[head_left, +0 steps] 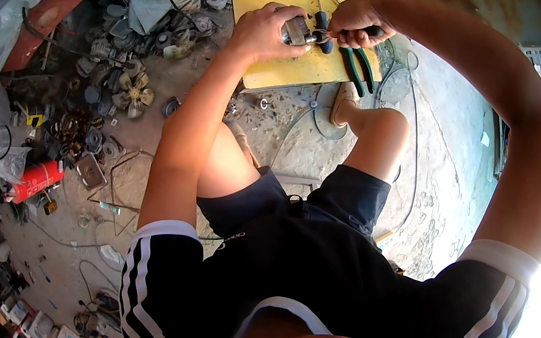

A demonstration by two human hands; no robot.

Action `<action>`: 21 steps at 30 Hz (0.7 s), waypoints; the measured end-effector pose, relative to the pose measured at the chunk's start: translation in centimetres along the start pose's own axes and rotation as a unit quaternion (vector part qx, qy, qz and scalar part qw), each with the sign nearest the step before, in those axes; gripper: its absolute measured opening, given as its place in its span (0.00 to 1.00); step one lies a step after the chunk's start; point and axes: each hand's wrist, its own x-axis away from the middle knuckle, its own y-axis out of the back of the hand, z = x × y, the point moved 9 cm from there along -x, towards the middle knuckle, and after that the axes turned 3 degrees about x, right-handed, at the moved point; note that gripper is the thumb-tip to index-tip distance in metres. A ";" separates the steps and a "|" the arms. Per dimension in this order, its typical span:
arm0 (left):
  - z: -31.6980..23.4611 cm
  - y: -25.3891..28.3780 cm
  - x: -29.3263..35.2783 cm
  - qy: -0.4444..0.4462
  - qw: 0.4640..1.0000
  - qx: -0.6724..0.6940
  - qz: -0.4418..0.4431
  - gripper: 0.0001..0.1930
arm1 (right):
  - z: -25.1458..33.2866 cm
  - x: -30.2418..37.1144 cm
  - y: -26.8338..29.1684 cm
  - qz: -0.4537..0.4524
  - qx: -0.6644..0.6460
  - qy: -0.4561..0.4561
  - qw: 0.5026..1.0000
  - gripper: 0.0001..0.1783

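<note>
Green-handled pliers (pixel 351 69) lie near your right hand (pixel 357 22), clenching a rounded black handle (pixel 375 31); your left hand (pixel 261 31) grasps a boxy metal part (pixel 297 31).

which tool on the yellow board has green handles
The plier-like tool at the right of the board, below the right hand; the screwdriver has a dark handle.

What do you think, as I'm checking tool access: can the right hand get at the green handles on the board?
Probably yes: the green handles lie on the board close by the right hand, their lower ends uncovered. It may have to put down the dark handle it holds.
</note>
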 end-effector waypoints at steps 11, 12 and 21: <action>-0.4 2.1 0.6 -0.047 0.994 -0.066 -0.073 0.30 | 1.5 -2.0 -0.2 -0.112 -0.005 0.151 0.982 0.15; -0.4 2.0 0.3 -0.039 0.995 -0.062 -0.063 0.31 | 2.1 -0.6 0.0 -0.137 0.034 0.130 0.981 0.16; -1.1 0.2 0.6 0.032 0.999 -0.003 0.015 0.37 | 0.2 -0.9 0.2 -0.016 0.054 0.007 0.998 0.15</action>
